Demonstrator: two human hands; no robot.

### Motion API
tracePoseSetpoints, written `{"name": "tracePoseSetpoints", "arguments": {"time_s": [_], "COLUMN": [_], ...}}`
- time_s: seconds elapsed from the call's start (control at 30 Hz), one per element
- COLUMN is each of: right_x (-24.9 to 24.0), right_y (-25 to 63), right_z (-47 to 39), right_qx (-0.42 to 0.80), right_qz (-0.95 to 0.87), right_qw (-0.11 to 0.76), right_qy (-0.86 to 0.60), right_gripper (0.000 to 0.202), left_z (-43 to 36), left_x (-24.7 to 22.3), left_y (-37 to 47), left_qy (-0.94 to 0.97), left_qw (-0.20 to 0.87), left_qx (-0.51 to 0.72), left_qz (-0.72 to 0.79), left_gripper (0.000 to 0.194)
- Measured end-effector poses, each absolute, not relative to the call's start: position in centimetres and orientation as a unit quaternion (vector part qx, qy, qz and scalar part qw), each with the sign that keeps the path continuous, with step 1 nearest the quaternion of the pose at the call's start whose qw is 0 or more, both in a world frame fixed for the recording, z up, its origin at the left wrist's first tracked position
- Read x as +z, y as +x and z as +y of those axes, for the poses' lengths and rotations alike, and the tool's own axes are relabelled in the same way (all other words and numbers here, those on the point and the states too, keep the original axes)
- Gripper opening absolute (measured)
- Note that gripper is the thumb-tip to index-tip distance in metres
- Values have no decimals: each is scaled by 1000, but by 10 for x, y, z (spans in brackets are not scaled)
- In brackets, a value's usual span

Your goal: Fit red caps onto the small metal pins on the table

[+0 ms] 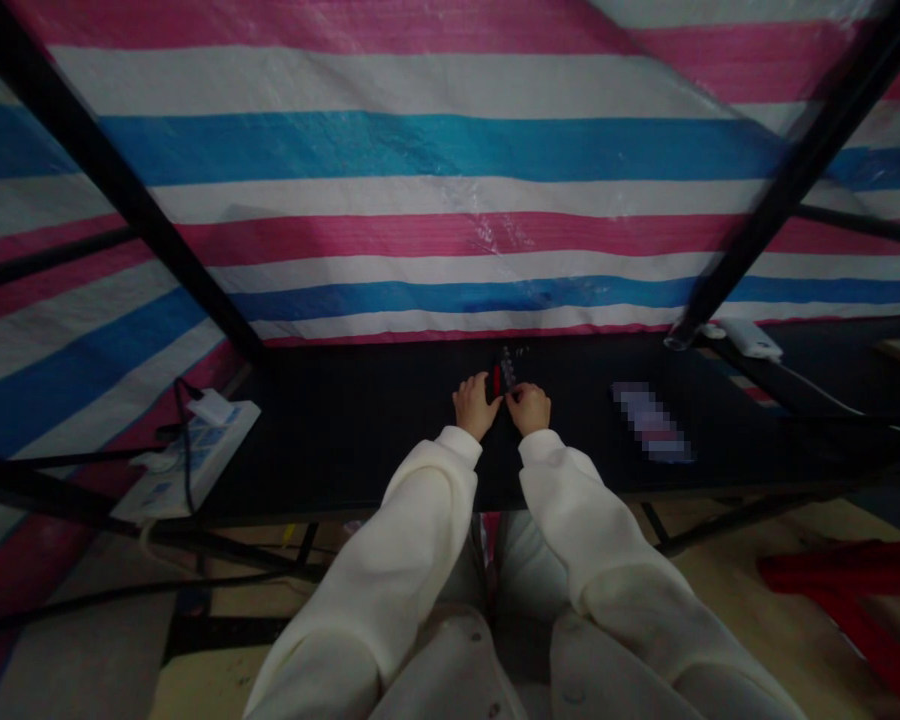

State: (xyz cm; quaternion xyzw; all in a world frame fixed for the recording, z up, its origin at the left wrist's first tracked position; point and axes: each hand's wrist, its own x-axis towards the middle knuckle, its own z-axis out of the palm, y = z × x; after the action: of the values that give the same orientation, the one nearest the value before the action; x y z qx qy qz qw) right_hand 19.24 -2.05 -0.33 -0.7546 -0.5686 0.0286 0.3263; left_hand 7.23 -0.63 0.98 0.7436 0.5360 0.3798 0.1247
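Observation:
My left hand (475, 406) rests low over the black tabletop, its thumb apart from the fingers and pointing inward. Just beyond that thumb lies a small, narrow red piece (496, 379); whether the hand touches it I cannot tell. My right hand (530, 408) is closed, fingers curled, at the near end of a thin greyish strip with a row of rounded bumps (507, 366). The strip runs away from me beside the red piece. Both are too small and dark to name more exactly. The two thumbs nearly meet.
A phone-like slab with a pixelated face (652, 422) lies to the right on the black table (330, 430). A white power strip (210, 450) with plugs and cables is at the left. A white device (750, 339) trails a cable at far right. Black frame bars (787, 190) flank a striped sheet (420, 150).

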Motion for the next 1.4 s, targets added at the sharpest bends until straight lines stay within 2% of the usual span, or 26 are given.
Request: {"name": "tracePoseSetpoints", "arguments": {"time_s": [0.07, 0.13, 0.4, 0.67, 0.93, 1.4], "right_x": [-3, -3, 0, 5, 7, 5], "right_y": [193, 193, 192, 186, 184, 183], "right_z": [-21, -21, -24, -29, -30, -29], "right_qx": [28, 31, 40, -14, -49, -42], "right_qz": [-570, -571, -565, -621, -660, -689], "right_qw": [325, 320, 306, 286, 287, 290], "right_qy": [-754, -755, -765, -730, -692, -663], "right_gripper": [19, 19, 18, 17, 18, 16], "left_z": [-16, -22, -24, -35, -34, -31], "left_x": [14, 17, 20, 34, 32, 29], "left_y": [70, 68, 60, 57, 57, 55], "left_qy": [779, 802, 785, 740, 722, 686], "left_qw": [95, 66, 36, 79, 89, 113], "left_qx": [357, 335, 368, 482, 509, 563], "left_qz": [506, 490, 497, 462, 460, 448], "left_gripper": [50, 47, 19, 22, 22, 19]}}
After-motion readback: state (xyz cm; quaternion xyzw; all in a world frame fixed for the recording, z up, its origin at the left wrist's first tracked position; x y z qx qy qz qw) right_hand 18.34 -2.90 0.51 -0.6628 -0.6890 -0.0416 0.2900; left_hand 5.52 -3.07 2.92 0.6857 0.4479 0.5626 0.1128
